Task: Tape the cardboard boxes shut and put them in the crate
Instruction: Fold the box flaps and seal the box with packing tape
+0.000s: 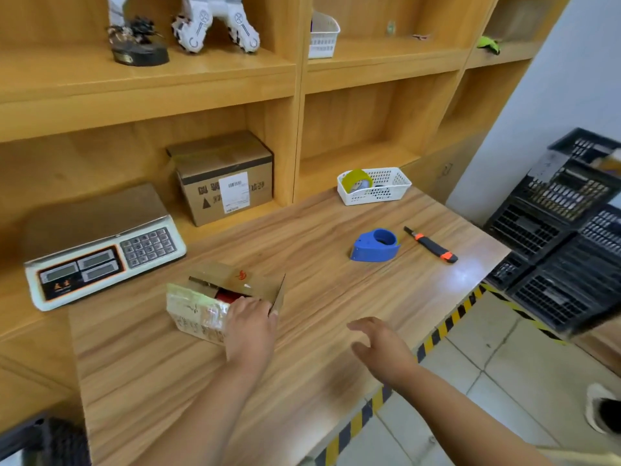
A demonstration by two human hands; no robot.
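Observation:
A small cardboard box [205,307] lies on the wooden table [302,264] with its flaps open and something red showing inside. My left hand [250,322] grips its near right corner. My right hand [379,344] hovers over the table to the right of the box, fingers spread, holding nothing. A blue tape dispenser [374,247] rests further back on the table. A larger taped cardboard box [225,178] stands in the shelf niche behind. Black plastic crates [568,230] are stacked at the right, off the table.
A weighing scale [100,250] sits at the table's left. A utility knife [431,245] lies right of the dispenser. A white basket [374,185] with a tape roll stands at the back. Yellow-black striping marks the table's front edge.

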